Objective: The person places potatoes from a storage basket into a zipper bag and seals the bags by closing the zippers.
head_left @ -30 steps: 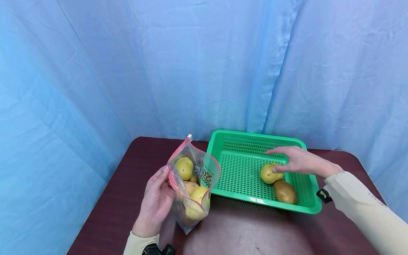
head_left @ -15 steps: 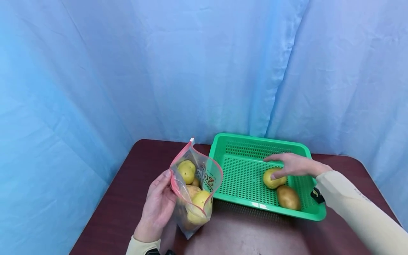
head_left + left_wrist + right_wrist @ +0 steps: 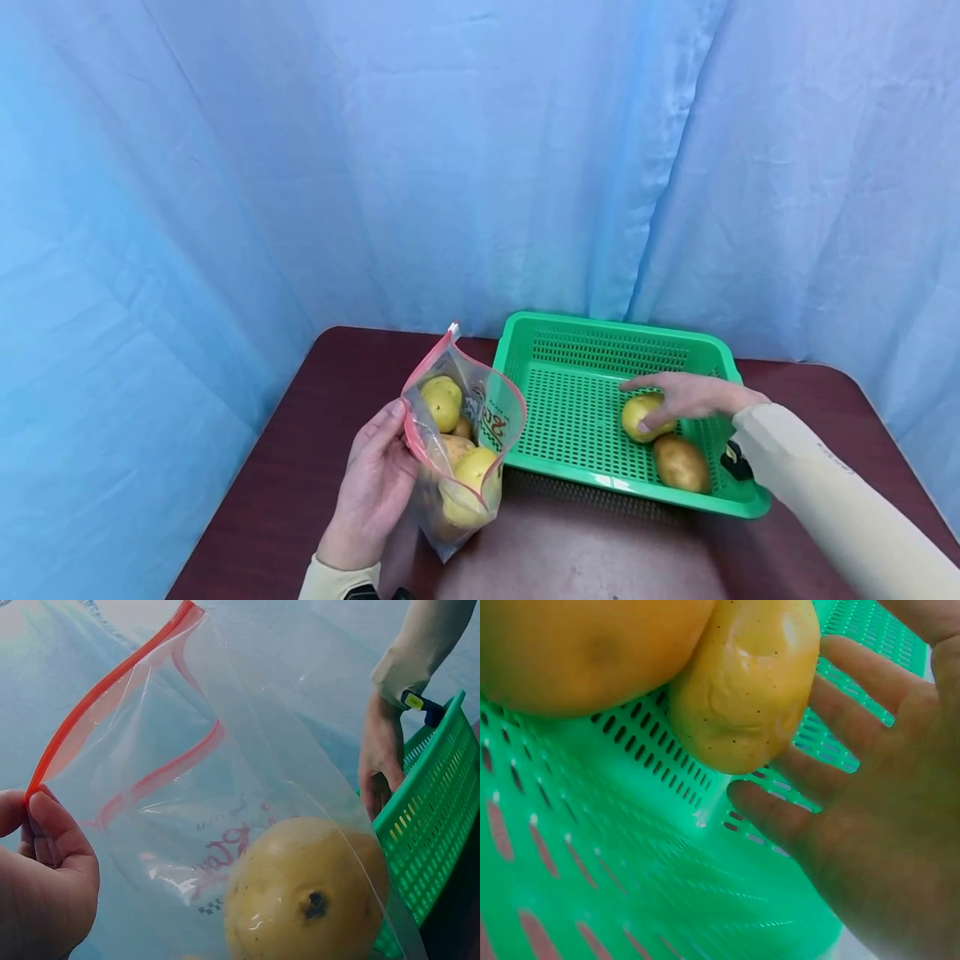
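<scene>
My left hand (image 3: 378, 479) pinches the red rim of a clear zip bag (image 3: 506, 408) between thumb and fingers. The bag's mouth gapes, and its slider stands at the top corner. Several yellow and tan potato-like pieces fill it; one yellow piece (image 3: 304, 896) with a dark dimple shows through the plastic. Inside the green basket (image 3: 555, 471), my right hand (image 3: 686, 396) reaches over a lumpy, dark-specked yellow piece (image 3: 742, 694). Its fingers are extended along one side of that piece, fingertips right at the surface. A smooth brown potato-like piece (image 3: 682, 464) lies beside it, towards the front.
The slotted basket stands on a dark red-brown table (image 3: 592, 546), just right of the bag. Its raised walls surround the right hand. Pale blue curtains (image 3: 480, 167) hang behind the table and along the left.
My right hand has come down lower over the yellow piece in the basket, its thumb now overlapping the near side. The left hand keeps its hold on the bag. The head view has shifted slightly.
</scene>
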{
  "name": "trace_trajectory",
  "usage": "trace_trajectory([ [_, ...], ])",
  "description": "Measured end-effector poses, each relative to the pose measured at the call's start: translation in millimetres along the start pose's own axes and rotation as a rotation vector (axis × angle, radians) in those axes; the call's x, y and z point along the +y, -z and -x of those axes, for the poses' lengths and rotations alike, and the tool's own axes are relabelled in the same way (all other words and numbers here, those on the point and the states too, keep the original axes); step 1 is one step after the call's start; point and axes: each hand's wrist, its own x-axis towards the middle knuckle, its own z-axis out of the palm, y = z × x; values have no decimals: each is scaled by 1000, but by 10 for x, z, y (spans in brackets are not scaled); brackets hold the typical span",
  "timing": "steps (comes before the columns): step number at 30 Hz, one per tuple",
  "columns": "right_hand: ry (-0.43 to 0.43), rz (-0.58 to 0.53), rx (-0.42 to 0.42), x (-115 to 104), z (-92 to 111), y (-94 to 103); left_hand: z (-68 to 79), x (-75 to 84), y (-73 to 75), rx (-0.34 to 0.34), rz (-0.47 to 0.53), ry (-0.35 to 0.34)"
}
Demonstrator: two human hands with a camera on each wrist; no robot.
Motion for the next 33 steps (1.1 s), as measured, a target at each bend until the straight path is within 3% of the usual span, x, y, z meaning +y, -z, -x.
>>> trace_trajectory([
  [9,-24,11,-29,111,-38,-74,11,-4,8,17,-15,17],
  [17,5,31,32,202,26,-38,-47,-31,-44,27,-29,32],
  [33,42,-48,161,76,72,98,-26,-23,-46,64,2,17],
])
